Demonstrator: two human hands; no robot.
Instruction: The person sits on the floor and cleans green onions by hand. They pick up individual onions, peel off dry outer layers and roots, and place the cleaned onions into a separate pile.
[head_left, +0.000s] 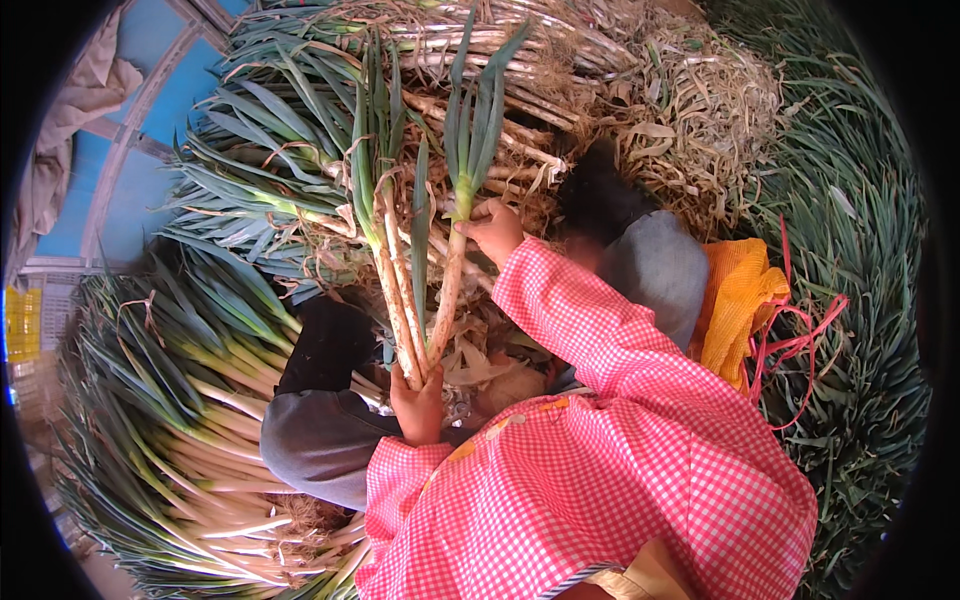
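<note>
Several long green onions (395, 289) stand upright before me, white stalks down and green leaves up. My left hand (418, 405) is closed around their lower ends, where the stalks meet. With its fingertips, my right hand (495, 231) pinches the rightmost stalk (448, 296) just below where its leaves fan out, and loose brown outer skin shows there. This stalk leans away from the others, leaving a gap with one hanging green leaf in it. The roots are hidden by my left hand.
Untrimmed green onions (517, 64) are heaped ahead, beside a pile of dry peeled skins (705, 120). Pale, cleaner onions (225, 442) lie at my left. Green leaves (862, 300) fill the right side. An orange mesh bag (746, 300) and pink twine (806, 337) lie by my right knee.
</note>
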